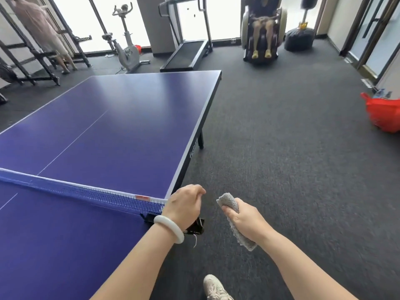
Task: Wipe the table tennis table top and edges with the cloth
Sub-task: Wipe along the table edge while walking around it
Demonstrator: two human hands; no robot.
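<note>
From the head camera, our right hand (245, 221) grips the grey cloth (228, 202) in a fist over the carpet (292, 159), near the side edge of the blue table (108, 126) but clear of it; our left hand (184, 204), white bangle (168, 229) on the wrist, hangs above the net clamp (195, 228), fingers curled; we cannot tell whether they hold anything.

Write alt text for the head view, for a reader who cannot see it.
A person's right hand grips a grey cloth beside a blue table tennis table; the left hand sits at the near end of the net. Gym machines stand beyond.
</note>
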